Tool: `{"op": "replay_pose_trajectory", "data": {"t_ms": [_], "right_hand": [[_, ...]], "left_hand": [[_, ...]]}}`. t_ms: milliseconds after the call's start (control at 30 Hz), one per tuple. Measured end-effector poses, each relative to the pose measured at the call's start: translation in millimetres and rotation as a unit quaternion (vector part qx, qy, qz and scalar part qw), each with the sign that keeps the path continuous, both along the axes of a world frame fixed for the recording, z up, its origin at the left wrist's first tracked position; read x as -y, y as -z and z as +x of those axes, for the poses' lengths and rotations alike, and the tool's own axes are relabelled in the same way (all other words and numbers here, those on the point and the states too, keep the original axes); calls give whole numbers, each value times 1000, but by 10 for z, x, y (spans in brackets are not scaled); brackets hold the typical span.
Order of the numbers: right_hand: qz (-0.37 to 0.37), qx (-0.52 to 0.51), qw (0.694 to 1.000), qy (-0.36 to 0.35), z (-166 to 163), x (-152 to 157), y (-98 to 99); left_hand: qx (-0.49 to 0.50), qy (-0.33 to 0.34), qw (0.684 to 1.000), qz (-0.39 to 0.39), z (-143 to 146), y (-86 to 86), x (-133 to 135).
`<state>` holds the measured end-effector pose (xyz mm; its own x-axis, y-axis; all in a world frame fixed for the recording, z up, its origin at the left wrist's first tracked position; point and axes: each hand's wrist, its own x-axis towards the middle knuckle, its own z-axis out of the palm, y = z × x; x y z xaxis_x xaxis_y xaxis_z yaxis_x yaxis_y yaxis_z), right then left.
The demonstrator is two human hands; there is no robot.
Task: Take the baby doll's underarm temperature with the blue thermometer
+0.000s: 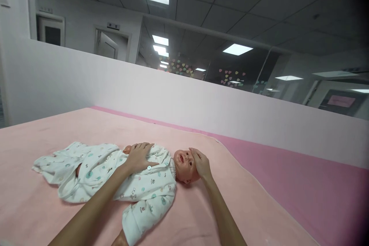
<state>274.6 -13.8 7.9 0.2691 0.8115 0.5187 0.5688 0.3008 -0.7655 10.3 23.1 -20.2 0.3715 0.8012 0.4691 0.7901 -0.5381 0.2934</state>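
Note:
A baby doll (181,167) lies on its back across a pink sheet (184,215), head to the right. It wears a white outfit (144,184) printed with small coloured figures, with a round button at the chest. My left hand (140,158) rests flat on the doll's chest, fingers spread over the cloth. My right hand (201,163) lies over the top of the doll's head and forehead, fingers stretched out, some of them hidden behind the head. One small doll hand (127,149) shows beside my left hand.
Beyond the sheet runs a darker pink mat (273,169), bordered by a low white wall (161,92). Glass panels (207,54) with heart stickers rise above the wall, and doors (111,44) show in the background.

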Motion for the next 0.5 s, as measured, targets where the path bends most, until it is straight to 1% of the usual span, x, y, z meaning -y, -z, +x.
{"op": "replay_pose_trajectory", "data": {"t_ms": [67,167,333,500], "right_hand": [[-13,-56,997,-50,95,-16,60],[13,-98,993,-67,153,14,82],[27,-93,991,-89,143,94,50],[36,-112,988,-97,99,130,76]], "left_hand": [[2,-1,1000,4,3,5,-4],[8,-1,1000,12,5,10,-5],[12,0,1000,14,5,15,6],[11,16,1000,18,-5,8,22]]}}
